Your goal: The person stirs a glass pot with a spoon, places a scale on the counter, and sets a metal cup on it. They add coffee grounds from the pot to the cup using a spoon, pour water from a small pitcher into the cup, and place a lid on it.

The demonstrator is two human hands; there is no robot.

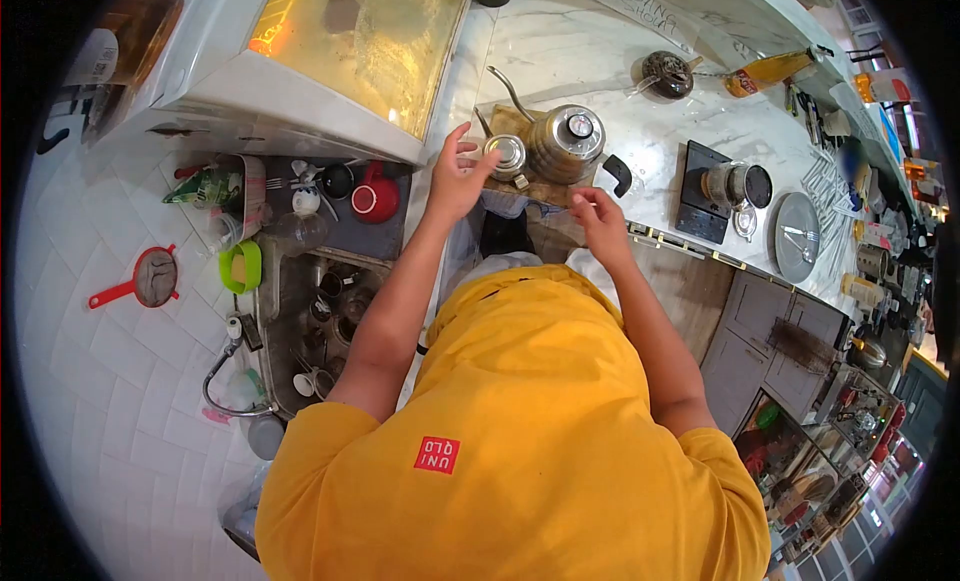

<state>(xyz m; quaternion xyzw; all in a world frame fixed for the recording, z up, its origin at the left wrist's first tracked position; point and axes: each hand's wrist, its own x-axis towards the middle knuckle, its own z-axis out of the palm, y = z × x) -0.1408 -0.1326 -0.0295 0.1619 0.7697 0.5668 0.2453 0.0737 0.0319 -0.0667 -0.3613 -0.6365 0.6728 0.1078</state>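
My left hand (460, 173) is open, its fingers spread beside a small metal pot (506, 157) with a lid and a thin spout. Fingertips overlap the pot's near left side in this view. A larger steel gooseneck kettle (568, 146) with a round dial on its lid stands right of it. Both rest on a wooden board (545, 190). My right hand (602, 227) hovers at the counter's front edge below the kettle's black handle (618, 175), fingers loosely bent and nothing visible in them. A bluish cloth (503, 204) hangs at the edge between my hands.
Right of the kettle, a metal container (738, 185) stands on a black scale (692, 213), near a grey plate (790, 264). A dark round pot (667, 75) and an amber bottle (766, 73) stand farther back. At left are a red mug (375, 199) and a sink (278, 316) with dishes.
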